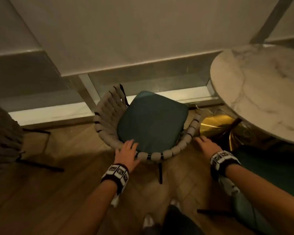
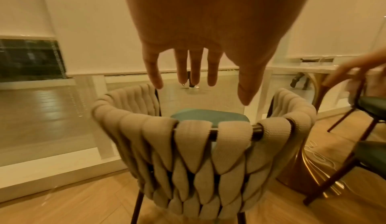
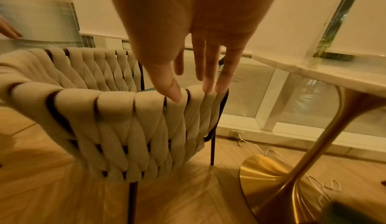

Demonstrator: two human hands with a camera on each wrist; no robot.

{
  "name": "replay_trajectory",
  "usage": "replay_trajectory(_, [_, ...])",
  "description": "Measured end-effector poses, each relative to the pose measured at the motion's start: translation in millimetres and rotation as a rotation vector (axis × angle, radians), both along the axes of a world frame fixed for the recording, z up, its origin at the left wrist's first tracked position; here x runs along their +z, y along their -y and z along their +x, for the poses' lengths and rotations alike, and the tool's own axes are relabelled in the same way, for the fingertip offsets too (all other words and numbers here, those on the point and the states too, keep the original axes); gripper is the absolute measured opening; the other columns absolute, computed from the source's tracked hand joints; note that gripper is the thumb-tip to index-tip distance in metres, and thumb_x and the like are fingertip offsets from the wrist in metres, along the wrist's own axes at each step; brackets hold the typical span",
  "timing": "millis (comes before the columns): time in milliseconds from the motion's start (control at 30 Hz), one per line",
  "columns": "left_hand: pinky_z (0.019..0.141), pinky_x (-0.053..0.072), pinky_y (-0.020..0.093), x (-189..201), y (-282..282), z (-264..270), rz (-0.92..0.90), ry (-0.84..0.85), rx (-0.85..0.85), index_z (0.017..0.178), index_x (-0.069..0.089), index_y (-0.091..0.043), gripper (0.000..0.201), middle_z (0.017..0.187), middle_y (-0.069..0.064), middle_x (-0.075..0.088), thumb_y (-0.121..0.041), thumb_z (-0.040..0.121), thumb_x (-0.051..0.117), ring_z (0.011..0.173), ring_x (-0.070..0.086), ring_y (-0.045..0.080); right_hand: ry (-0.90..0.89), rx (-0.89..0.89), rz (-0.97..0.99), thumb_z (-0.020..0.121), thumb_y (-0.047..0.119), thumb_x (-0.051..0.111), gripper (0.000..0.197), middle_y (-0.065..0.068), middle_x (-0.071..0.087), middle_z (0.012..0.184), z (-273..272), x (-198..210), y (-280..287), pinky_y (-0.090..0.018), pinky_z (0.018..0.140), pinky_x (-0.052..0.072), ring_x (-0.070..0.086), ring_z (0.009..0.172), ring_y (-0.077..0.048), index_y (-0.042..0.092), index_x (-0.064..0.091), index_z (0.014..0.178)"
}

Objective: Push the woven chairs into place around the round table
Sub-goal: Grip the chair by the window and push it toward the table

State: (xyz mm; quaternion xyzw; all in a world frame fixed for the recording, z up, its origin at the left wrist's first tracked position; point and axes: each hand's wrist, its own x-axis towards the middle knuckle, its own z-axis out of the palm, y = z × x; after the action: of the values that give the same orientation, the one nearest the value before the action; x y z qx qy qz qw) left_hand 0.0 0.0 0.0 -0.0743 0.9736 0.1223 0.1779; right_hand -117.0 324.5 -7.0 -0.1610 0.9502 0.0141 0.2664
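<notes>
Here the woven chair [image 1: 143, 126], standing left of the round table [image 1: 261, 92] with its seat not yet tucked under, is met at its back rail by both hands, the left hand [image 1: 127, 150] with straight spread fingers laid over the rail and the right hand [image 3: 188, 54] with straight fingertips [image 3: 176, 95] touching its right end, so a turn and push toward the table is judged to be called for next.

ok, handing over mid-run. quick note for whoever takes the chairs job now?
Left hand: open, fingers straight, at the back rim of the chair; the wrist view shows it just above the rim.
Right hand: open, fingertips touching the rim's right end.
Chair: facing the window, beside the table, not tucked under it.
Second chair: under the right forearm, by the table's near edge. Third chair: far left, well away from the table.
Done: nothing clearly in place.
Left: turn and push this chair in towards the table, then the others.
</notes>
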Motion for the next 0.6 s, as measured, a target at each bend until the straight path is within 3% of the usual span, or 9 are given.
replay_trajectory(67, [0.111,0.017,0.067,-13.0,-18.9,-18.9,-0.027,0.033,-0.067,0.144,0.022,-0.029,0.070,0.158,-0.001,0.015,-0.052,0.086,0.054,0.148,0.008,0.021,-0.080,0.070,0.008,0.086,0.007,0.056,0.067,-0.010,0.022,0.153,-29.3,-5.6,3.7,-0.048,0.106,0.041,0.035,0.134,-0.032,0.022,0.023,0.143])
replay_trajectory(167, [0.103,-0.003,0.079,-34.0,-47.9,-39.2,-0.058,0.119,-0.120,0.143,0.019,-0.037,0.067,0.159,-0.003,0.015,-0.062,0.086,0.044,0.148,0.003,0.022,-0.127,0.225,0.081,0.086,0.014,0.059,0.067,-0.006,0.009,0.158,-69.2,-15.9,13.6,-0.052,0.112,0.031,0.021,0.142,-0.031,0.026,0.024,0.142])
replay_trajectory(267, [0.098,-0.011,0.083,-51.6,-68.4,-45.0,-0.108,0.129,-0.187,0.140,0.020,-0.045,0.048,0.156,-0.006,0.025,-0.050,0.095,0.035,0.148,0.006,0.023,-0.118,0.364,0.195,0.087,0.024,0.060,0.069,-0.003,0.001,0.160,-99.5,-40.0,17.8,-0.054,0.116,0.018,0.004,0.147,-0.030,0.034,0.021,0.143])
replay_trajectory(400, [0.094,-0.016,0.083,-61.7,-81.2,-40.2,-0.133,0.135,-0.207,0.142,0.015,-0.045,0.064,0.145,-0.010,0.040,-0.020,0.091,0.045,0.139,0.028,0.022,-0.084,0.413,0.144,0.094,0.025,0.047,0.048,-0.004,0.029,0.154,-113.6,-59.7,16.6,-0.050,0.120,0.013,0.010,0.145,-0.031,0.038,0.033,0.138])
replay_trajectory(500, [0.094,-0.018,0.083,-69.1,-82.3,-33.5,-0.138,0.103,-0.205,0.143,0.009,-0.044,0.071,0.145,-0.010,0.039,-0.016,0.089,0.046,0.137,0.032,0.021,-0.141,0.411,0.096,0.094,0.024,0.045,0.042,-0.007,0.042,0.143,-106.6,-59.8,12.1,-0.047,0.118,0.017,0.022,0.138,-0.033,0.034,0.040,0.134])
replay_trajectory(600, [0.095,-0.019,0.082,-69.5,-74.2,-23.5,-0.140,0.104,-0.269,0.144,0.006,-0.044,0.073,0.147,-0.011,0.036,-0.015,0.089,0.046,0.137,0.031,0.020,-0.122,0.354,0.084,0.092,0.029,0.050,0.041,-0.007,0.045,0.137,-82.1,-53.6,8.5,-0.045,0.115,0.021,0.027,0.133,-0.033,0.034,0.043,0.132])
